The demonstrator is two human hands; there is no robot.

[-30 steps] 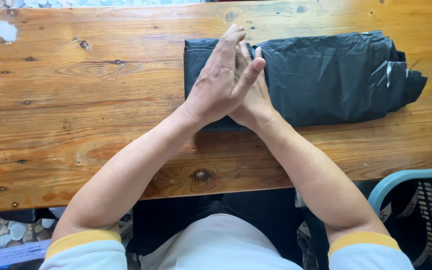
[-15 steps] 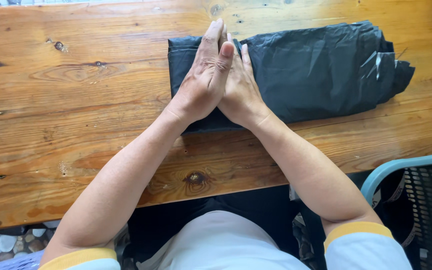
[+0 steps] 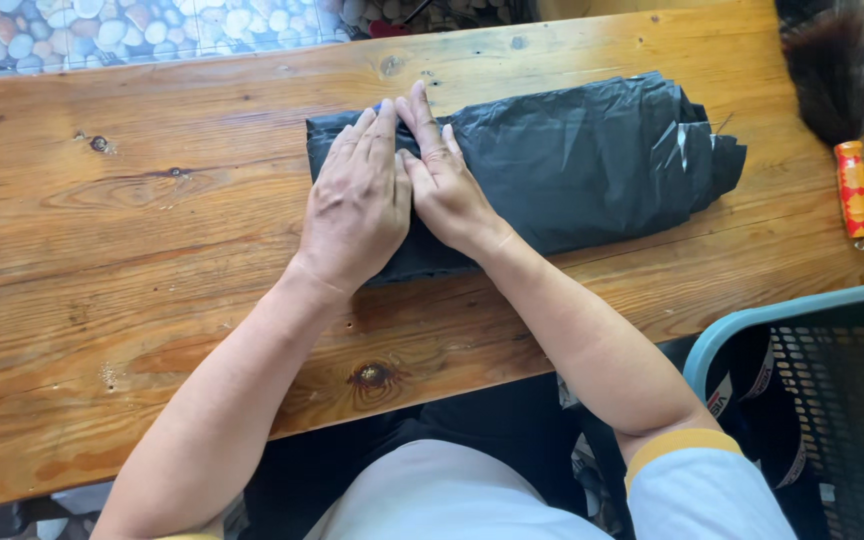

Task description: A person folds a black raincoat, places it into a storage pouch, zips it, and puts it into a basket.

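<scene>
Black bag (image 3: 572, 160), both hands (image 3: 357, 200) flat at left edge

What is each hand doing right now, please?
Left hand: open, flat on the folded black plastic bag.
Right hand: open, flat on the same bag.

- One view only, from a camera worn on the person's head, so no second view overlaps it.
- It looks steeply down and forward over the person's own chest and forearms.
- It sits close: the wooden table (image 3: 132, 300) fills most of the frame, its far edge running along the top.
- A pebble floor (image 3: 132, 30) shows at upper left, a basket (image 3: 832, 400) at lower right.
</scene>
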